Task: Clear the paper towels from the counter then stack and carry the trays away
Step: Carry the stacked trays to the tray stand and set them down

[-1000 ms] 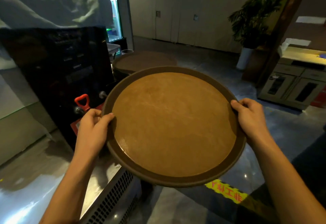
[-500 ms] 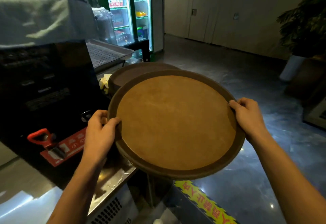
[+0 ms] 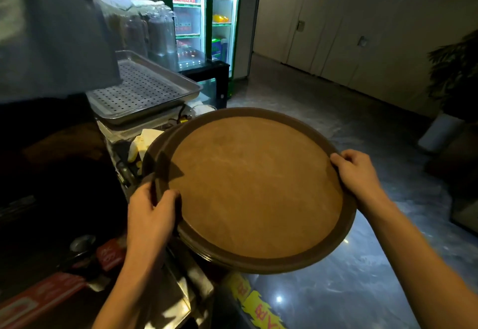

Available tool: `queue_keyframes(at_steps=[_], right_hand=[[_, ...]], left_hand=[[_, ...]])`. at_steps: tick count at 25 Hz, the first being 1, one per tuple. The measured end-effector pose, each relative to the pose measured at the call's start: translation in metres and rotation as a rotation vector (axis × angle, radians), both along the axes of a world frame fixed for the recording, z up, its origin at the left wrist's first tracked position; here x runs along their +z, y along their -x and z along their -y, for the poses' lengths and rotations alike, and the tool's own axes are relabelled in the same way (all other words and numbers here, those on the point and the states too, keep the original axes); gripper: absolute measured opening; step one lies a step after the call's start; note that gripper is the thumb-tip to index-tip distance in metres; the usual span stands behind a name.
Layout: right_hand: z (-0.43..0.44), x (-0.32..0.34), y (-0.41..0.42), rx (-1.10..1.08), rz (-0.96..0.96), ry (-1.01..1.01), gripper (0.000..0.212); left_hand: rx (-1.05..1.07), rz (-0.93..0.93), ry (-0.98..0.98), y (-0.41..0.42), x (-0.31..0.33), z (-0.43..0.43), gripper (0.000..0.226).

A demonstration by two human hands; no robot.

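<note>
Both hands — left hand (image 3: pixel 151 214), right hand (image 3: pixel 355 176) — grip the top tray (image 3: pixel 254 186); it seems set on another tray (image 3: pixel 151 152); next, lift both together.

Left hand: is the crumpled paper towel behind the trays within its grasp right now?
Probably not as things stand. The left hand is gripping the rim of the round tray, and the paper towel lies beyond the tray edge beside the machine. It would need to let go first.

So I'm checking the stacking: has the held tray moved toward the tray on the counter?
Yes. The held tray now overlaps the counter tray, covering nearly all of it; earlier, more showed beyond.
</note>
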State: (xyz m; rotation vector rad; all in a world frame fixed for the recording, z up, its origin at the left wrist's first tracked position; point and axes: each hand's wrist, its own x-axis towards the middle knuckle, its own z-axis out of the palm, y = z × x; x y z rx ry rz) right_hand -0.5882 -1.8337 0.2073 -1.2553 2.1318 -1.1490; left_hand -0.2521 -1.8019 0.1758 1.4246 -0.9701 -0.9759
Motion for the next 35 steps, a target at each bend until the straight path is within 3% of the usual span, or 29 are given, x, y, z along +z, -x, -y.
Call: queue_keyframes(at_steps=[10,14,25,31,35], right_hand=[[0.11,-0.018,-0.016,0.199,0.185,-0.048,0.043],[0.135,-0.027,-0.022,0.284,0.077,-0.023,0.036],[0.148,-0.041,-0.005,0.376,-0.261,0.052,0.033],[0.141,-0.039,-0.011,0.351,-0.207,0.065,0.032],[0.126,-0.035,-0.012,0.304,-0.003,0.036,0.024]], left_hand=[[0.291,0.086,-0.11,0.014,-0.009,0.026,0.025],[0.388,0.156,-0.156,0.018,-0.014,0.034,0.038],[0.397,0.293,-0.175,0.016,-0.027,0.038,0.03],[0.36,0.326,-0.131,0.013,-0.028,0.036,0.03],[0.308,0.325,-0.088,0.015,-0.024,0.032,0.021]])
